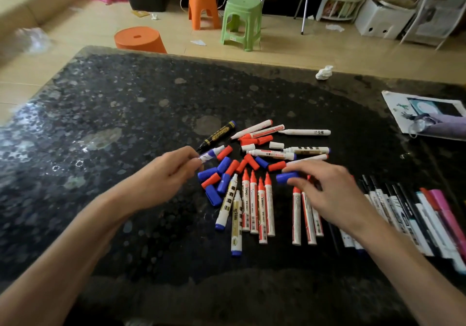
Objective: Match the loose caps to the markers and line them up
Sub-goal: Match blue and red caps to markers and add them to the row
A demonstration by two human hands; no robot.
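Observation:
A heap of uncapped markers and loose red and blue caps (228, 172) lies mid-table. My left hand (166, 174) pinches a white marker with blue print (210, 154) at its near end, tip pointing away. My right hand (327, 194) pinches a blue cap (286, 177) between thumb and fingers. Several red-tipped white markers (257, 207) lie side by side in front of me, with two blue-ended ones (230, 209) at their left. More red markers (302, 217) lie partly under my right hand.
A row of capped black, white, red and pink pens (413, 214) lies along the right. A black marker (219, 134) and more white markers (306, 132) lie behind the heap. A printed sheet (428, 114) and crumpled tissue (324, 72) sit far right. Stools stand beyond the dark table (100, 124).

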